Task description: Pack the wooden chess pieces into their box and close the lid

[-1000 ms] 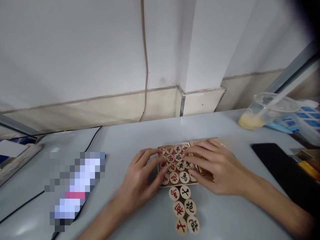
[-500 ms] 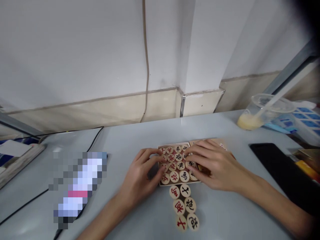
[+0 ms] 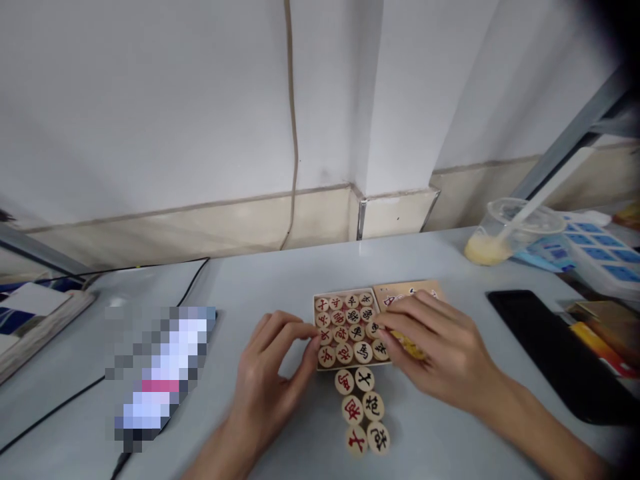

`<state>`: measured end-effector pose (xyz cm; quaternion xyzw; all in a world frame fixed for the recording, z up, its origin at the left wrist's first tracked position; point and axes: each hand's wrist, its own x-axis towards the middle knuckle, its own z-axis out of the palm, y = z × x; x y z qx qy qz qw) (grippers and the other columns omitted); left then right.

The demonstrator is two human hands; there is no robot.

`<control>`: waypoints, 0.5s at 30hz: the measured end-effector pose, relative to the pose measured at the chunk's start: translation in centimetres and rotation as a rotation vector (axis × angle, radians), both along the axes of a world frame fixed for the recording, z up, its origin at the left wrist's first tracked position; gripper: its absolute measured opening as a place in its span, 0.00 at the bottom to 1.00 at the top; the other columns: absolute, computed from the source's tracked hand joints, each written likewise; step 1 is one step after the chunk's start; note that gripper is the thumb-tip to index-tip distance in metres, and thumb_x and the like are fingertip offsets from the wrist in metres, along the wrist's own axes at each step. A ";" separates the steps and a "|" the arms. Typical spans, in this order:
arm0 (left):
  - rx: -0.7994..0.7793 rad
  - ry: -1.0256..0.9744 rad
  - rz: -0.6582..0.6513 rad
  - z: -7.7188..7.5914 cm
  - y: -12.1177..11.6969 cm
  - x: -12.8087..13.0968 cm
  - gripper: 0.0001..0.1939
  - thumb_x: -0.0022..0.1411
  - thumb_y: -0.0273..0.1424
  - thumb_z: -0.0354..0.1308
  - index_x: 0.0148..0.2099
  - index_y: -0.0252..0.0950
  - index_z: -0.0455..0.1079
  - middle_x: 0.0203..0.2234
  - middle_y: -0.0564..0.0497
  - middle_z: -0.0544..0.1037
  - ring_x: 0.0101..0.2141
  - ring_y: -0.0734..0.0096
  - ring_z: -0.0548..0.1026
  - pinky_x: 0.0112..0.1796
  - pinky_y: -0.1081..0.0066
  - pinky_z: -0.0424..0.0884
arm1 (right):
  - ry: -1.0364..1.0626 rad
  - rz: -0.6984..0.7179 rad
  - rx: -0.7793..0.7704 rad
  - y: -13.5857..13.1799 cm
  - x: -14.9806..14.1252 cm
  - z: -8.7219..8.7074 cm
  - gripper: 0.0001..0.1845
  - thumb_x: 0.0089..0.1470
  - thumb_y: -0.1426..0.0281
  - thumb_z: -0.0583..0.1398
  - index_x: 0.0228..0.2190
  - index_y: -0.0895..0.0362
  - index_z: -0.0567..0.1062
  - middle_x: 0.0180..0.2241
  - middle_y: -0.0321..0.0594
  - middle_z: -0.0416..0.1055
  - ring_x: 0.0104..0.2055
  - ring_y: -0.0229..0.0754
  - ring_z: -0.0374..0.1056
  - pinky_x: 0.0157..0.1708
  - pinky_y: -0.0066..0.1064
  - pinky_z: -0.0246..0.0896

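Observation:
A shallow open box (image 3: 353, 366) of round wooden Chinese chess pieces lies in front of me, its pieces in rows with red characters at left and black at right. My left hand (image 3: 275, 373) has thumb and index finger pinched together at the box's left rim. At the right rim, my right hand (image 3: 440, 347) is closed, its fingertips on the edge beside the outer column of pieces and partly hiding it. Below the box, loose pieces lie in two short columns, among them a red-marked piece (image 3: 353, 409) and a black-marked piece (image 3: 373, 405).
A printed box lid (image 3: 400, 291) lies under my right hand. A phone with a blurred screen (image 3: 165, 373) and cable is at left. To the right are a black phone-like slab (image 3: 540, 353), a plastic cup (image 3: 487, 248) with a straw, and a blue-white package (image 3: 600, 250). A wall stands behind.
My left hand's fingers have drawn back from over the pieces to the left rim. My right fingers have come closer together, uncovering more of the lid and right column. The view has shifted slightly.

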<state>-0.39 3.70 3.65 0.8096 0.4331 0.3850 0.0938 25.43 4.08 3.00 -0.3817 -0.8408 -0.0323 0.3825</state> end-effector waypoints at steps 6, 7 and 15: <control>-0.074 0.036 -0.029 -1.6 -5.3 0.9 0.04 0.66 0.25 0.58 0.42 0.38 0.70 0.31 0.51 0.75 0.30 0.71 0.73 0.29 0.73 0.72 | 0.107 -0.110 -0.188 -5.9 -1.7 -2.0 0.04 0.60 0.73 0.60 0.38 0.54 0.73 0.30 0.37 0.72 0.32 0.39 0.70 0.32 0.32 0.65; -0.066 0.080 -0.024 -2.2 -5.8 1.0 0.04 0.65 0.26 0.59 0.43 0.38 0.70 0.32 0.50 0.75 0.30 0.70 0.74 0.29 0.72 0.73 | 0.119 -0.120 -0.210 -6.6 -1.9 -2.6 0.03 0.60 0.72 0.59 0.38 0.54 0.72 0.30 0.37 0.71 0.31 0.39 0.70 0.30 0.31 0.66; -0.030 0.161 -0.055 -4.5 -6.9 1.4 0.09 0.65 0.30 0.62 0.48 0.39 0.72 0.33 0.49 0.78 0.30 0.67 0.77 0.29 0.69 0.77 | 0.103 -0.094 -0.244 -7.9 -2.2 -4.7 0.05 0.60 0.70 0.58 0.40 0.54 0.72 0.28 0.35 0.71 0.28 0.38 0.71 0.26 0.29 0.68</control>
